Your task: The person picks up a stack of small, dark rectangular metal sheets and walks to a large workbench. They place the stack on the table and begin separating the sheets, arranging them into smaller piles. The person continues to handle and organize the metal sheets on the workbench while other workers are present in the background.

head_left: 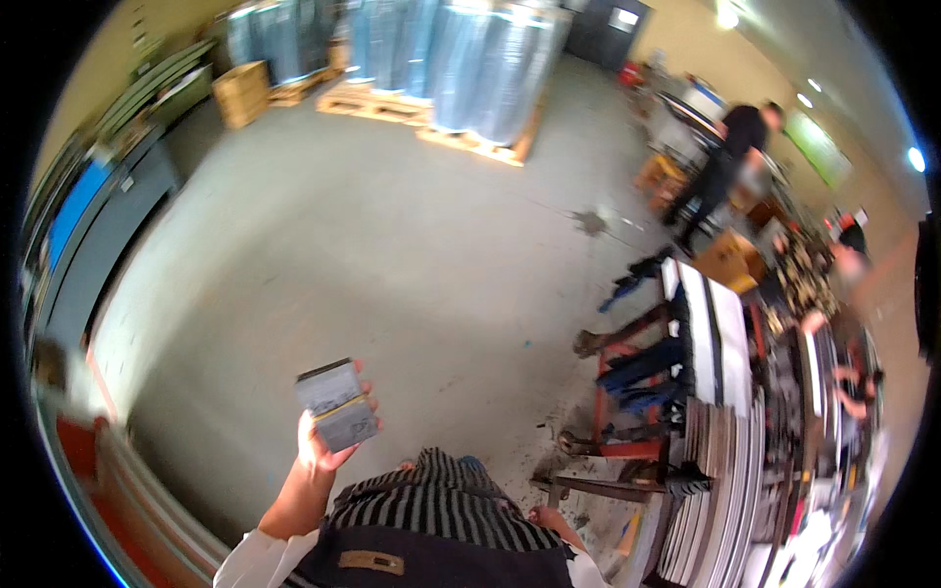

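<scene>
My left hand [312,443] is closed round a flat grey block [338,404], held out in front of my body above the floor. A thin yellow line crosses the block's middle, and its top edge is dark. The thumb lies on the near side and fingertips show along the right side. Whether it is a box or a stack of pieces I cannot tell. My right hand [538,514] hangs low beside my striped apron [441,505], close to the dark bars of a cart. It is small and blurred, and its fingers are mostly hidden.
To the right a red-framed cart [613,392] carries long strips [720,470] and dark cloths. Wrapped rolls [490,73] stand on wooden pallets [470,145] at the back. A grey cabinet [108,245] lines the left. A person [730,162] works at the far right.
</scene>
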